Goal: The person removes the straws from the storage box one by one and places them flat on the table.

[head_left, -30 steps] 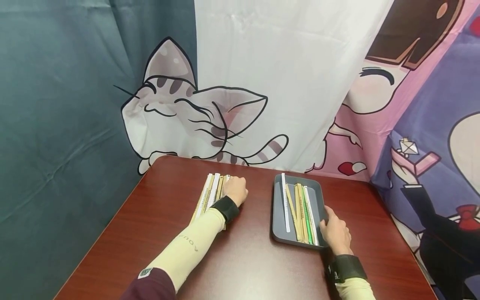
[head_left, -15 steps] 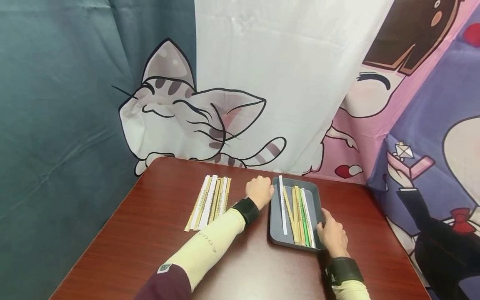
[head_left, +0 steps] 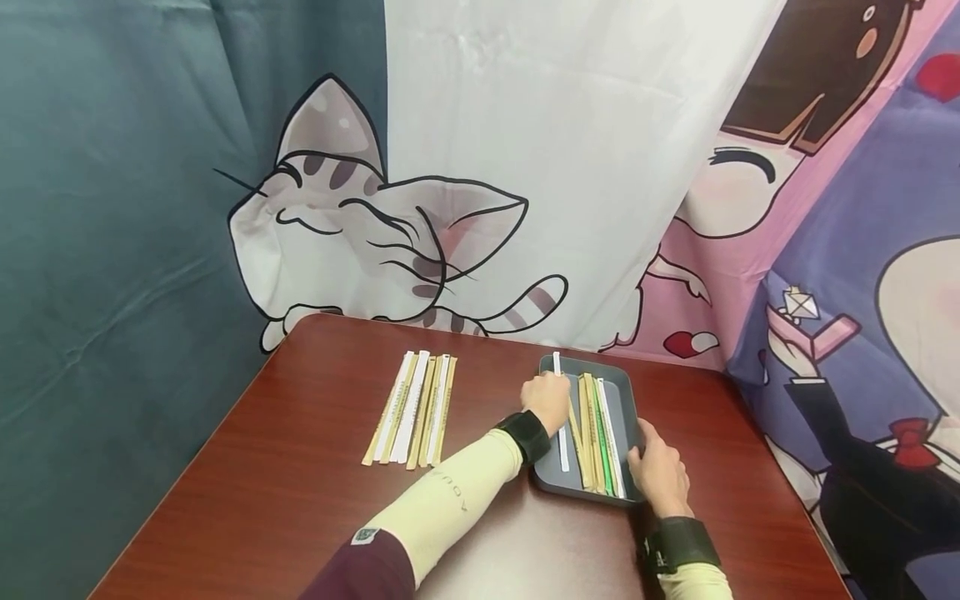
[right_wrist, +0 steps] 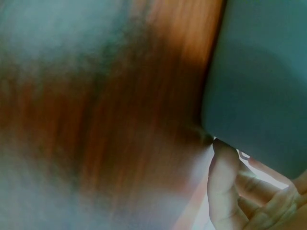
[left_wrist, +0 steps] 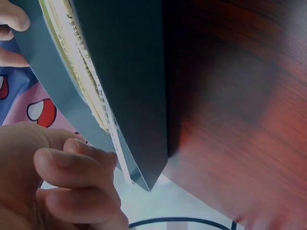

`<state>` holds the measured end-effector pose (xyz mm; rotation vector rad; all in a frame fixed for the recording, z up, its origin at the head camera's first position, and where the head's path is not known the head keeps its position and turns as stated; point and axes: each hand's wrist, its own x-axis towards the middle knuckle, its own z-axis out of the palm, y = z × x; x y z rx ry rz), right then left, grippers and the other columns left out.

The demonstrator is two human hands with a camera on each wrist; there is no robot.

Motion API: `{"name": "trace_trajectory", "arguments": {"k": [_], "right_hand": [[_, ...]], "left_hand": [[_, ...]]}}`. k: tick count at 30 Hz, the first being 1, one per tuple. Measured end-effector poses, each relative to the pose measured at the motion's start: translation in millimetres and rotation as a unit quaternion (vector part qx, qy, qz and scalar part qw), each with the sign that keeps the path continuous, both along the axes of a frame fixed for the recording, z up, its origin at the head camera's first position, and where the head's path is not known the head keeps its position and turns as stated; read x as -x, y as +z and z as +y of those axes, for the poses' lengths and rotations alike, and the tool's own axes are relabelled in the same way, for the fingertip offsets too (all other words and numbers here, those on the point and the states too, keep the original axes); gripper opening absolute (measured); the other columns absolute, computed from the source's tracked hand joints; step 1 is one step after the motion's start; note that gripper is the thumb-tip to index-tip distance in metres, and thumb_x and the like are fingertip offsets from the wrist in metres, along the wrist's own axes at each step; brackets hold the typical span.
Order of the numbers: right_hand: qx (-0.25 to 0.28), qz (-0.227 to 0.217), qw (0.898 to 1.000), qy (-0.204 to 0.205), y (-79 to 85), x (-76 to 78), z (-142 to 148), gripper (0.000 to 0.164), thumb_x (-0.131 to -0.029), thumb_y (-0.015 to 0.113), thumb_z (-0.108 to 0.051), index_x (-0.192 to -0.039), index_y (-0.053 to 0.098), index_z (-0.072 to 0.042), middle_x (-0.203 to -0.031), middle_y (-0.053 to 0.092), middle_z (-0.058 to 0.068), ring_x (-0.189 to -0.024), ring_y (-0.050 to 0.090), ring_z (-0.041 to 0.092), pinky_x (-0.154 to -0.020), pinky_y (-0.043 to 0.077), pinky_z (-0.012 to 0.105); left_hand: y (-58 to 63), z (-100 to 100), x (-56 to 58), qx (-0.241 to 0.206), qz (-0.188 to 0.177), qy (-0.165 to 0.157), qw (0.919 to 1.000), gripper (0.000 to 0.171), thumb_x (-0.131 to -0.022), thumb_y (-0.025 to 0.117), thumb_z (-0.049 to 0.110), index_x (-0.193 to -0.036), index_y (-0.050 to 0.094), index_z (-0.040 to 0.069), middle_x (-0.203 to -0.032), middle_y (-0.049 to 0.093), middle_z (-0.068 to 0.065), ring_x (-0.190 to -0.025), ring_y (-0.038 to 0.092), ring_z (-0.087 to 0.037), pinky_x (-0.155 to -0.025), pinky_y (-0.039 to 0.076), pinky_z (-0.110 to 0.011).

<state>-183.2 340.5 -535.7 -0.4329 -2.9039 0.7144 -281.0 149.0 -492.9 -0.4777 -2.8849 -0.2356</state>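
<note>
A grey tray (head_left: 551, 479) stands on the right of the table, holding several long, thin paper-wrapped sticks (head_left: 587, 433), mostly tan with one green and one white. Another white paper-wrapped stick (head_left: 564, 450) slants along its left side. My left hand (head_left: 547, 402) is over that white stick with its fingers curled. In the left wrist view the fingertips (left_wrist: 110, 157) are right at the stick; whether they pinch it I cannot tell. My right hand (head_left: 660, 471) holds the tray's right rim, and its fingers meet the tray's edge in the right wrist view.
To the left, a row of white and tan paper-wrapped sticks (head_left: 412, 408) lies side by side on the brown table (head_left: 300, 467). Behind the table hangs a printed curtain (head_left: 465, 100) with a cartoon cat.
My left hand has moved right, from the row of sticks across to the white stick in the tray. My right hand stays at the tray's rim.
</note>
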Motion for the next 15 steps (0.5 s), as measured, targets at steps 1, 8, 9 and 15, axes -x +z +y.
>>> {"name": "trace_trajectory", "arguments": {"k": [1,8,9,15], "right_hand": [[-0.001,0.001,1.0,-0.001,0.3,-0.1,0.3,0.056,-0.095,0.057,-0.014,-0.15,0.047,-0.013,-0.12,0.065,0.031,-0.081,0.066,0.045,-0.058,0.047,0.055],[-0.003,-0.003,1.0,-0.002,1.9,1.0,-0.6,0.057,-0.095,0.057,-0.015,-0.15,0.047,-0.014,-0.118,0.066,0.031,-0.078,0.066,0.043,-0.057,0.047,0.052],[-0.004,-0.003,1.0,-0.003,2.2,1.1,-1.0,0.057,-0.095,0.057,-0.015,-0.15,0.047,-0.014,-0.119,0.066,0.031,-0.078,0.066,0.043,-0.057,0.047,0.052],[-0.002,-0.003,1.0,-0.008,3.5,0.5,-1.5,0.057,-0.095,0.058,-0.014,-0.15,0.047,-0.013,-0.125,0.064,0.03,-0.083,0.066,0.044,-0.06,0.048,0.055]], "left_hand": [[-0.1,2.6,-0.1,0.004,-0.008,0.0,1.0,0.01,-0.095,0.068,0.02,-0.095,0.078,0.018,-0.091,0.075,-0.004,-0.072,0.073,-0.021,-0.052,0.054,-0.039],[-10.2,16.3,-0.1,0.027,-0.048,0.004,0.9985,0.012,-0.089,0.077,0.021,-0.1,0.078,0.018,-0.096,0.074,-0.002,-0.078,0.072,-0.021,-0.051,0.053,-0.038],[-12.3,17.8,0.3,0.029,-0.048,0.007,0.9984,0.013,-0.088,0.078,0.022,-0.1,0.078,0.018,-0.096,0.074,-0.002,-0.078,0.072,-0.02,-0.05,0.052,-0.038],[-20.8,25.4,2.1,0.039,-0.048,0.033,0.9975,0.011,-0.089,0.077,0.023,-0.099,0.079,0.019,-0.089,0.074,-0.002,-0.073,0.069,-0.017,-0.047,0.048,-0.036]]}}
